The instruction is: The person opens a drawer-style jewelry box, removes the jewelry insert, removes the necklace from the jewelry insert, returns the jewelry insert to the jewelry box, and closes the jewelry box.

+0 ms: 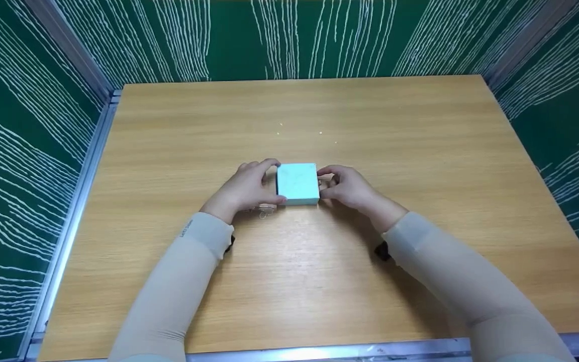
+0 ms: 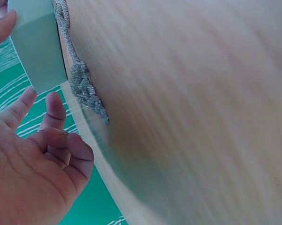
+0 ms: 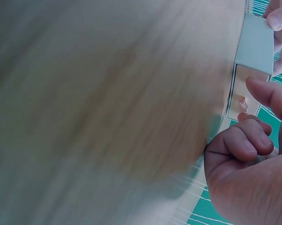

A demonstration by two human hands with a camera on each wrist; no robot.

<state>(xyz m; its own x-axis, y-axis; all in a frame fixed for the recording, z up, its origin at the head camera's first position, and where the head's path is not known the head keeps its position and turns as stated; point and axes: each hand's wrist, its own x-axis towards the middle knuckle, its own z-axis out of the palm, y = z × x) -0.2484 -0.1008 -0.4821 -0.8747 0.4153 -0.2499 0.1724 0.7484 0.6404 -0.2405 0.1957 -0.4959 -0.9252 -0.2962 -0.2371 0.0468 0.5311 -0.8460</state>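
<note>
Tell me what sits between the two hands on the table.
A pale blue box sits between the left hand and the right hand, both holding its sides, seen in the head view.

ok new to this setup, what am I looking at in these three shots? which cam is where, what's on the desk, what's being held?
No machine here: a person works with two bare hands, arms in beige sleeves. The big picture comes from a camera on the head, looking down at a wooden table with green patterned walls around it. The two blurry pictures come from cameras strapped to each wrist, looking along the palm. On the table sits one pale blue box. The left hand grips its left side, thumb and fingers curled round it; the right hand pinches the right side. The left wrist view also shows a silvery chain lying beside the box.
</note>
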